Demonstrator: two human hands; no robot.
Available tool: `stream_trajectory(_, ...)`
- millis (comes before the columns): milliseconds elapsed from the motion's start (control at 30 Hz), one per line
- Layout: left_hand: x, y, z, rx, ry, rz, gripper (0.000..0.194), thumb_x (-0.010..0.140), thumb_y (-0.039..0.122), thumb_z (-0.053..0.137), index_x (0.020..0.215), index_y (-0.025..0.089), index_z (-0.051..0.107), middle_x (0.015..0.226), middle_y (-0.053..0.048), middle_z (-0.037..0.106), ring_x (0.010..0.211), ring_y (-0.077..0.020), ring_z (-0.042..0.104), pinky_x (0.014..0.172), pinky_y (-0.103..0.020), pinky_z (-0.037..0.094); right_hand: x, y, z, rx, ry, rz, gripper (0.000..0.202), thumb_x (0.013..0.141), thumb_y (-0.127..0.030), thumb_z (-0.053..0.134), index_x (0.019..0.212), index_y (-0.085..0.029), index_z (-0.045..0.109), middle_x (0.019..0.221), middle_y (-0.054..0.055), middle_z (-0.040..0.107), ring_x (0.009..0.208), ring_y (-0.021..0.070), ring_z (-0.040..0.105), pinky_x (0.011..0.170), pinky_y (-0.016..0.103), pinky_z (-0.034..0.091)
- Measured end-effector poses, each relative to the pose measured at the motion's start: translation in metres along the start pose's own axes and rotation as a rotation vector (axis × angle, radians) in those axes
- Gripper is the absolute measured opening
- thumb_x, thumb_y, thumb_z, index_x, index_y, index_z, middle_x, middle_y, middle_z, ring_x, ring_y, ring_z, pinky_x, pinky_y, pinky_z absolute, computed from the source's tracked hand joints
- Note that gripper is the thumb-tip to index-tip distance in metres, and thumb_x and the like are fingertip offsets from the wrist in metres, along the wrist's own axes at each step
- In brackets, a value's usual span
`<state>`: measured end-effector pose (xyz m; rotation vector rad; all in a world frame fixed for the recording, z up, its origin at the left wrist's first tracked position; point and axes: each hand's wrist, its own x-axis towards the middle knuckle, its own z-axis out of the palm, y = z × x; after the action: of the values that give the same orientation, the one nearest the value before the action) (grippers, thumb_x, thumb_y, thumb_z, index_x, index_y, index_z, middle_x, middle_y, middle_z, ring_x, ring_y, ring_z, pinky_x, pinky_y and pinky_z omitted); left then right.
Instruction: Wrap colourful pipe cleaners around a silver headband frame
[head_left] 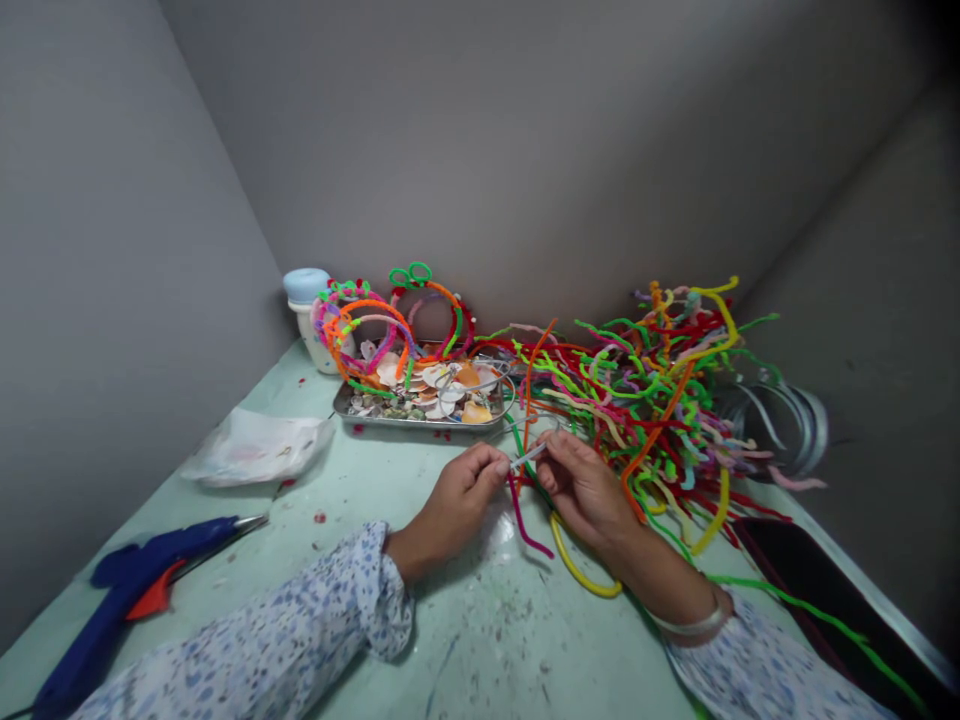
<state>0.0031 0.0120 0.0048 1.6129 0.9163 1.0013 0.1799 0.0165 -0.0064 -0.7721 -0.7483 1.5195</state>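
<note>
Pinching a grey strip (529, 456) at either end, the left hand (459, 498) and right hand (589, 490) likely steady it above the tabletop (480, 630); a magenta stem (518, 510) trails below, and piled stems (675, 400) lie near, presumably for easy reach.

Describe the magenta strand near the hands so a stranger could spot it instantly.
On the pale green table, find the metal tray, then the left hand and right hand close together before the tray's right end. Below the gap between them is a thin, bent strand. Its magenta colour sets it apart from the thicker yellow loop to its right.
</note>
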Motion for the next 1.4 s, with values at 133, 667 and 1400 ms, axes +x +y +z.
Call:
stream_trajectory(133,-0.001,0.0002,-0.0005,0.021,-0.006,0.004,0.024,0.095,0.034,0.045,0.08,0.017,0.053,0.076,0.0,0.049,0.073,-0.0142,0.045,0.07,-0.027,0.037,0.0004,0.0002,0.0005,-0.01,0.005,-0.009,0.025,0.072,-0.036,0.081,0.07,-0.017,0.065,0.056,-0.004,0.055,0.047,0.0055,0.049,0.044,0.015,0.04)
stream_trajectory(667,0.001,-0.0002,-0.0012,0.106,0.042,0.046,0.025,0.093,0.033,0.048,0.076,0.017,0.056,0.075,0.0,0.05,0.074,-0.0149,0.047,0.071,-0.028,0.037,0.0026,0.0036,-0.0048,-0.052,0.031,-0.03,0.021,0.076,-0.036,0.077,0.073,-0.02,0.063,0.063,-0.004,0.054,0.05,0.0076,0.046,0.044,0.02,0.033)
stream_trajectory(1400,-0.0019,0.0048,-0.0016,0.258,0.065,0.081,0.005,0.081,0.016,0.056,0.085,0.018,0.059,0.084,-0.002,0.057,0.082,-0.0175,0.053,0.073,-0.029,0.041,0.0007,0.0011,-0.0009,-0.061,0.045,-0.018,0.023,0.074,-0.036,0.078,0.071,-0.021,0.062,0.062,-0.004,0.054,0.049,0.0079,0.046,0.042,0.02,0.034)
